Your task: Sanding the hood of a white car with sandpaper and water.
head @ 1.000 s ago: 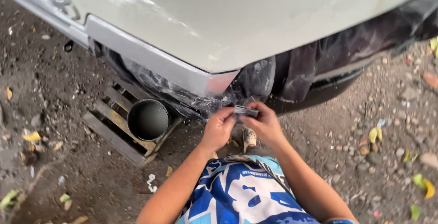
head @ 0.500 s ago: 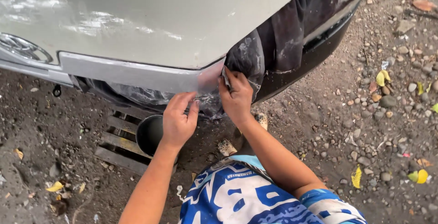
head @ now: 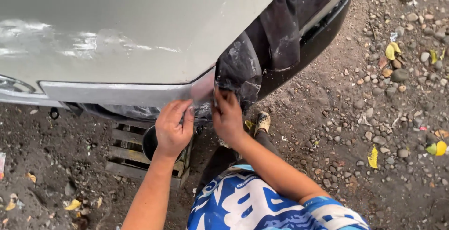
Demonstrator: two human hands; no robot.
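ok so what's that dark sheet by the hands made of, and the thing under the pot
The dark sheet looks like thin plastic film: glossy, wrinkled, draped, with pale dusty smears. Both hands touch its edge. The rack under the pot looks like rough, unfinished wood slats, grey and weathered.

1. The left hand [head: 172, 129] lies flat on the lower edge of the pale car panel [head: 126, 38].
2. The right hand [head: 228, 115], just at its 3 o'clock, pinches the grey plastic sheet [head: 241, 68] by the panel's corner.
3. A dark pot [head: 148, 142] sits on a wooden pallet [head: 122, 157] at the left hand's 8 o'clock.
4. Gravel [head: 388, 117] with yellow leaves [head: 372, 156] spreads at 3 o'clock.
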